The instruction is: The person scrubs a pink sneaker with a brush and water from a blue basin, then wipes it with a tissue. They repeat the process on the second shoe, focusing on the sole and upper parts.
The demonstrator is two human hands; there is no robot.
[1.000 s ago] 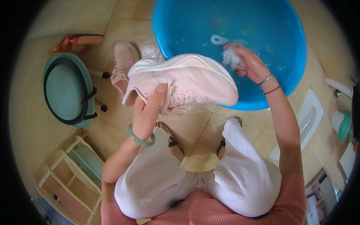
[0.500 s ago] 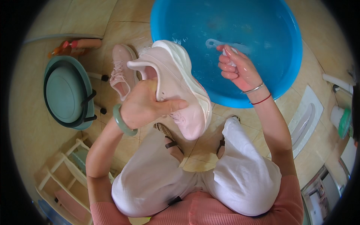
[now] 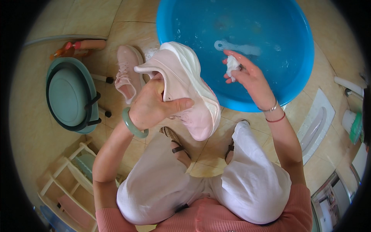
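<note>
- Left hand [image 3: 152, 106] is wrapped tight around the pink shoe [image 3: 183, 85], thumb pressed across its side, fingers tucked into the opening.
- The shoe hangs in the air just over the near rim of the blue basin [image 3: 297, 83], white sole turned up and outward, toe pointing down toward the knees; a tilt like that puts the sole in plain reach of the other hand.
- Right hand [image 3: 247, 73] is pinched closed on a small white cloth [image 3: 232, 63], held over the water just beside the shoe and not touching it.
- A white brush [image 3: 237, 47] lies in the water near the middle of the basin.
- The second pink shoe [image 3: 126, 71] rests on the tiled floor [image 3: 34, 127] by the basin's left edge, opening up.
- Farther left on the floor stands a green folded stool [image 3: 67, 92], and a pale wooden rack [image 3: 65, 185] sits in the lower left corner.
</note>
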